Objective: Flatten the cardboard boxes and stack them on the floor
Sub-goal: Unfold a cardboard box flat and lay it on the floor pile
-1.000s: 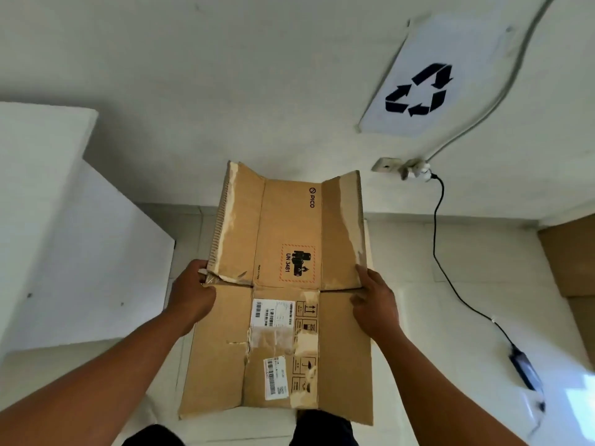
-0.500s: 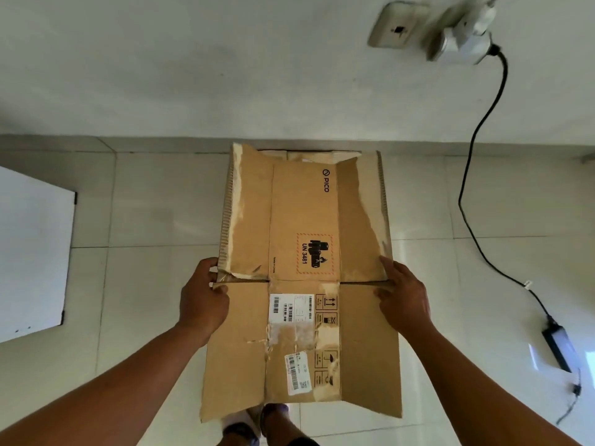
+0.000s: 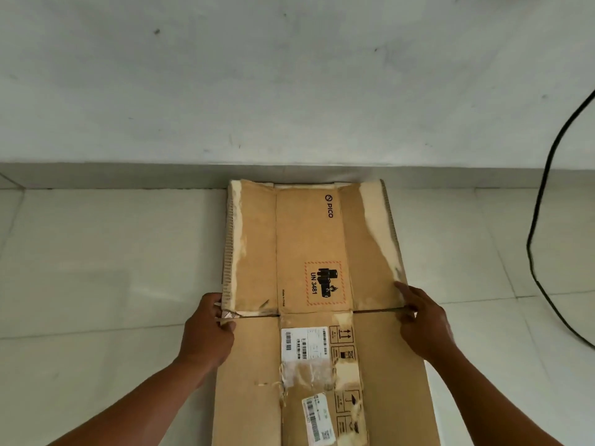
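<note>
Pale tiled floor, plain wall beyond. Left hand: fingers curled round the left edge of the flattened cardboard box, at its cross crease. Right hand: fingers and thumb pinching the right edge, same crease. Box: printed face up, far flaps at the foot of the wall. Black cable, far right.

The floor has big pale tiles. A black cable lies on its right side. The flat cardboard box reaches the wall.
</note>
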The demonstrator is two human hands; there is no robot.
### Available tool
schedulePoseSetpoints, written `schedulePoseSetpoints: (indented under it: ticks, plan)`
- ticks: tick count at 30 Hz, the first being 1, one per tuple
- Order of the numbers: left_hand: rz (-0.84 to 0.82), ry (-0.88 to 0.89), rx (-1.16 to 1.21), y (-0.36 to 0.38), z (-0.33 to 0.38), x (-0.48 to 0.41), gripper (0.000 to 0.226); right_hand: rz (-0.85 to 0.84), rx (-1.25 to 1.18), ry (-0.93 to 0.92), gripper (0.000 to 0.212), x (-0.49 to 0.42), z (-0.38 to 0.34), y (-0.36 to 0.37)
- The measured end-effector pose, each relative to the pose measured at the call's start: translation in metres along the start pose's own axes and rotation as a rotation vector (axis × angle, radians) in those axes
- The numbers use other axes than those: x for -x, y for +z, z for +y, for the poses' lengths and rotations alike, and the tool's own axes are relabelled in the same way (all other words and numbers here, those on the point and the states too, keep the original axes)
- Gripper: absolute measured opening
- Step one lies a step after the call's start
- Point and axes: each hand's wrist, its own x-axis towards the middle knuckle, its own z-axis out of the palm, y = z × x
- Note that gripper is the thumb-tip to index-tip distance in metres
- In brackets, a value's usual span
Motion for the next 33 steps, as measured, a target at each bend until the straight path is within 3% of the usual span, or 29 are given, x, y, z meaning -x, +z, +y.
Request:
schedulePoseSetpoints:
  ticks: [8, 13, 15, 18, 20, 28, 33]
  plan:
    - [0.016, 0.157, -0.246, 0.011, -0.018, -0.033, 0.062, 0.041, -0.153, 0.061, 0.063, -0.036, 0.015, 0.038]
    - [-0.012, 0.175, -0.392, 0.018, -0.008, -0.031, 0.048, 0.087, -0.070, 0.008, 0.052, -0.040, 0.021, 0.045]
    - [-0.032, 0.112, -0.418, 0.020, -0.008, -0.035, 0.065, 0.034, -0.009, 0.005, 0.052, -0.040, 0.019, 0.050]
    - [-0.135, 0.083, -0.287, 0.025, -0.006, -0.037, 0.112, -0.039, -0.036, 0.081, 0.084, -0.036, 0.010, 0.060]
    - [-0.205, 0.126, -0.367, 0.032, -0.002, -0.036, 0.125, -0.019, 0.006, 0.061, 0.091, -0.037, 0.007, 0.063]
    - [-0.167, 0.139, -0.645, 0.042, 0.002, -0.042, 0.111, -0.038, 0.023, 0.150, 0.094, -0.044, 0.000, 0.067]
    - [-0.151, 0.133, -0.751, 0.042, 0.003, -0.047, 0.110, -0.070, 0.162, 0.197, 0.090, -0.047, -0.008, 0.067]
